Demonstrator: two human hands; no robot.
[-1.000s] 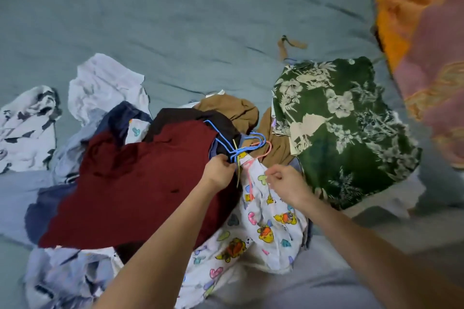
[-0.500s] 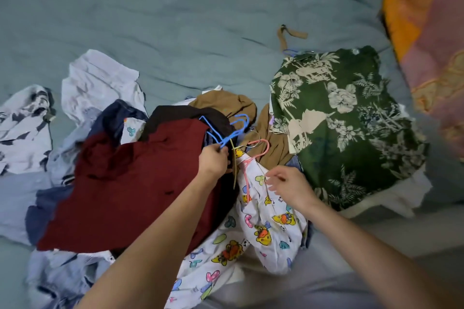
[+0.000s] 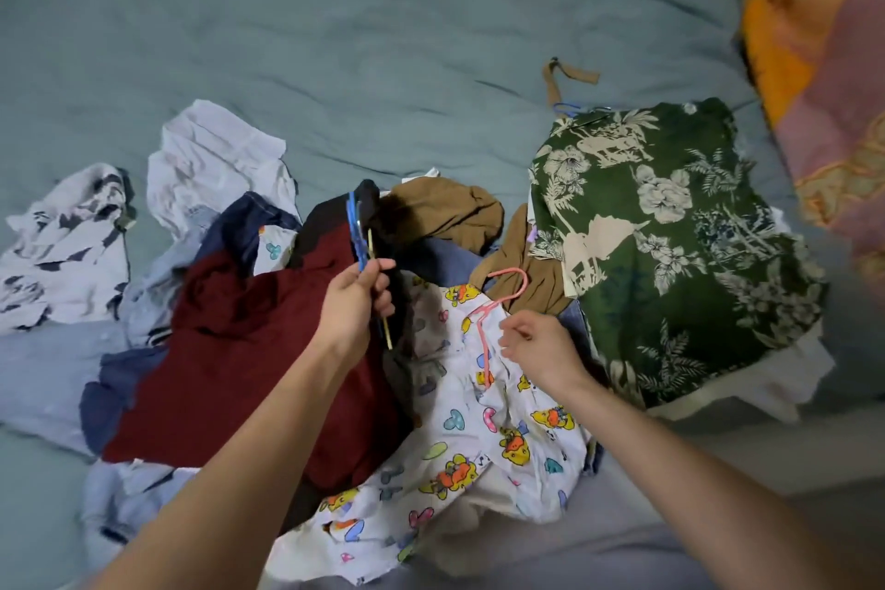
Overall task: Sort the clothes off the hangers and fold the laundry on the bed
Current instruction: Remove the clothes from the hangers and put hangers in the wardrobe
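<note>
A heap of clothes lies on the grey-green bed sheet (image 3: 383, 38). My left hand (image 3: 352, 302) grips a bunch of blue hangers (image 3: 357, 230) and a thin yellow one, raised upright over a dark red garment (image 3: 239, 350). My right hand (image 3: 541, 347) pinches the white cartoon-print garment (image 3: 479, 446) just beside a pink hanger (image 3: 498, 302) that still sits in its neck. A green floral shirt (image 3: 670, 244) lies spread to the right, with a blue hanger hook showing at its top. Brown clothes (image 3: 445, 211) sit behind the pile.
White, pale blue and dark blue garments (image 3: 62, 254) lie crumpled at the left. A brown strap (image 3: 565, 77) rests on the sheet behind the green shirt. An orange and pink patterned blanket (image 3: 823, 62) fills the right edge. The bed's near edge runs along the bottom right.
My left hand has lifted the blue hangers up and left, clear of the pink hanger. The pink hanger now lies alone on the cartoon garment. My right hand stayed at that garment's collar.
</note>
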